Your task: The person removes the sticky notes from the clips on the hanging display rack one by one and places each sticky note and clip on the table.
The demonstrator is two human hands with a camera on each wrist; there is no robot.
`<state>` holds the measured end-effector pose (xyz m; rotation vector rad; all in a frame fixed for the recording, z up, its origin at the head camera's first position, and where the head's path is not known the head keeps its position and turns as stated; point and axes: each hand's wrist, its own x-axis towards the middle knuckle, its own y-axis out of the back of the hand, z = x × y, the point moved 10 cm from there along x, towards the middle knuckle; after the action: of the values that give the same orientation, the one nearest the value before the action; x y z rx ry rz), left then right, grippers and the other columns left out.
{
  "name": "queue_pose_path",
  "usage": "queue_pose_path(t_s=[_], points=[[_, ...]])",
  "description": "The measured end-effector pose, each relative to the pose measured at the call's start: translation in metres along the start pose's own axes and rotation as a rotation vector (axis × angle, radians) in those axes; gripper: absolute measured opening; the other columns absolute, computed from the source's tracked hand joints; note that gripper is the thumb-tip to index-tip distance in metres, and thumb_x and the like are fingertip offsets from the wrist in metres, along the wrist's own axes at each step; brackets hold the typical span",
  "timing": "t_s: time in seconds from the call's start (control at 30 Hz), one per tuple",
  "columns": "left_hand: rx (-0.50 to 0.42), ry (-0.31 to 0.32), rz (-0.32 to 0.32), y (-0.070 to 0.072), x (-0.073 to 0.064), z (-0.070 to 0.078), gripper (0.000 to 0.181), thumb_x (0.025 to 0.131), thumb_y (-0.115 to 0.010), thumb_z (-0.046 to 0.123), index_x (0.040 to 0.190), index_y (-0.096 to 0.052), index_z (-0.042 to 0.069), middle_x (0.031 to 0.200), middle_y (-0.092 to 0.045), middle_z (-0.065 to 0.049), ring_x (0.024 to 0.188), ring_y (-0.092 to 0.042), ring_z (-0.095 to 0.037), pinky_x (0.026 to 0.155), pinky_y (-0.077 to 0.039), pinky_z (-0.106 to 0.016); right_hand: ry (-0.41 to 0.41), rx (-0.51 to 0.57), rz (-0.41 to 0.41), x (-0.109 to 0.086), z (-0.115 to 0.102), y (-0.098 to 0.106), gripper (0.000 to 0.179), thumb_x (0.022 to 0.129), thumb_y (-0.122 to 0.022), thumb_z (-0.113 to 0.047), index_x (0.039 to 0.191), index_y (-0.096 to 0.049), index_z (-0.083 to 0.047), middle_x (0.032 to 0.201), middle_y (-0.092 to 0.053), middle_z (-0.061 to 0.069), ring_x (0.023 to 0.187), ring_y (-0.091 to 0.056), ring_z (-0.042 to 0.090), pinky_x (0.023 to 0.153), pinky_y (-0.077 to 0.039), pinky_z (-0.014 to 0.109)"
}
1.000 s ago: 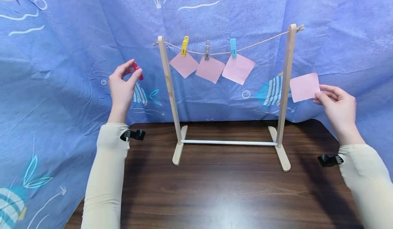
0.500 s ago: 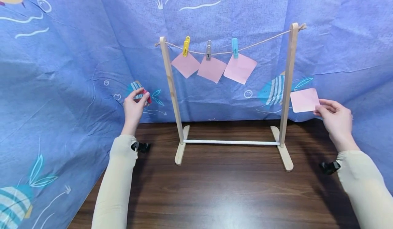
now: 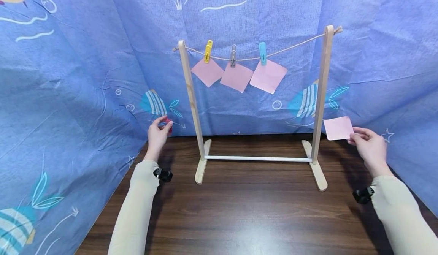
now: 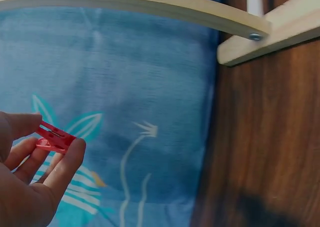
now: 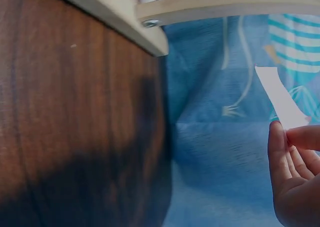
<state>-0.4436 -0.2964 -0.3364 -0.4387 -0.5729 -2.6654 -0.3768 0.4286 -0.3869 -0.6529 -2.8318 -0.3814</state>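
Observation:
My left hand [image 3: 158, 137] pinches a red clothespin [image 4: 56, 138] between thumb and fingers, left of the wooden stand [image 3: 192, 95]. On the other side of the stand, my right hand [image 3: 370, 150] grips a pink square of paper [image 3: 338, 128] by its right edge. A string [image 3: 294, 46] runs between the stand's two posts. Three more pink papers hang from it: one under a yellow clothespin [image 3: 208, 52], one under a grey clothespin [image 3: 233, 56], and one under a blue clothespin [image 3: 262, 53]. The right stretch of string carries nothing.
The stand's feet [image 3: 319, 175] rest on a dark wooden table [image 3: 253, 209], joined by a white crossbar [image 3: 256, 159]. Blue cloth [image 3: 239, 110] printed with fish and waves hangs behind and at both sides. A small black camera sits on each wrist.
Both hands have come down. The left hand with the red clothespin also moved right, toward the stand; the right hand lowered its pink paper and shifted slightly left.

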Motion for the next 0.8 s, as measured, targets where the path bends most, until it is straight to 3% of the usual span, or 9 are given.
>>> queue_pose_path(t_s=[0.2,0.37,0.47,0.63,0.7,0.8], points=[[0.007,0.066,-0.051,-0.014,-0.007,-0.023,0.042,0.098,-0.068,0.015,0.137,-0.060,0.000,0.121,-0.065,-0.023,0.069,-0.063,0.002,0.063,-0.058,-0.021,-0.048,-0.055,-0.027,0.003,0.023,-0.004,0.018,0.098,-0.055,-0.003,0.115,-0.061,-0.002,0.068,-0.062,-0.030,0.058,-0.063,-0.008,0.057,-0.051,0.009],[0.146,0.056,-0.060,-0.021,-0.010,-0.037,0.042,0.097,-0.070,0.018,0.134,-0.063,0.000,0.118,-0.068,-0.023,0.078,-0.066,-0.011,0.065,-0.048,-0.016,-0.081,-0.078,-0.076,0.005,0.040,-0.006,0.038,0.098,-0.054,-0.004,0.128,-0.050,0.020,0.070,-0.060,-0.027,0.060,-0.063,-0.007,0.060,-0.053,0.011],[0.203,0.061,-0.089,-0.028,-0.012,-0.046,0.043,0.096,-0.070,0.017,0.134,-0.062,-0.001,0.119,-0.067,-0.022,0.084,-0.066,-0.018,0.065,-0.044,-0.017,-0.122,-0.031,-0.083,0.007,0.056,-0.004,0.032,0.097,-0.054,-0.002,0.122,-0.056,0.018,0.071,-0.063,-0.020,0.061,-0.064,-0.004,0.061,-0.055,0.014],[0.213,0.095,-0.186,-0.046,-0.017,-0.062,0.048,0.093,-0.071,0.006,0.138,-0.057,-0.004,0.121,-0.065,-0.024,0.075,-0.061,-0.011,0.061,-0.047,-0.016,-0.140,-0.010,-0.152,0.006,0.068,-0.007,0.029,0.097,-0.053,0.001,0.120,-0.057,0.018,0.074,-0.064,-0.017,0.064,-0.065,-0.003,0.064,-0.057,0.016],[0.229,0.101,-0.217,-0.052,-0.019,-0.067,0.051,0.091,-0.071,0.002,0.138,-0.056,-0.007,0.121,-0.064,-0.025,0.072,-0.059,-0.010,0.061,-0.048,-0.017,-0.112,-0.044,-0.207,0.004,0.065,-0.012,0.040,0.099,-0.051,0.000,0.128,-0.045,0.027,0.076,-0.063,-0.020,0.065,-0.065,-0.004,0.066,-0.057,0.016],[0.270,0.102,-0.241,-0.059,-0.021,-0.072,0.051,0.089,-0.072,0.001,0.137,-0.056,-0.008,0.119,-0.065,-0.026,0.075,-0.064,-0.017,0.066,-0.051,-0.022,-0.116,-0.067,-0.247,0.001,0.063,-0.016,0.048,0.101,-0.049,-0.001,0.133,-0.034,0.031,0.077,-0.062,-0.022,0.066,-0.065,-0.004,0.067,-0.057,0.017]])
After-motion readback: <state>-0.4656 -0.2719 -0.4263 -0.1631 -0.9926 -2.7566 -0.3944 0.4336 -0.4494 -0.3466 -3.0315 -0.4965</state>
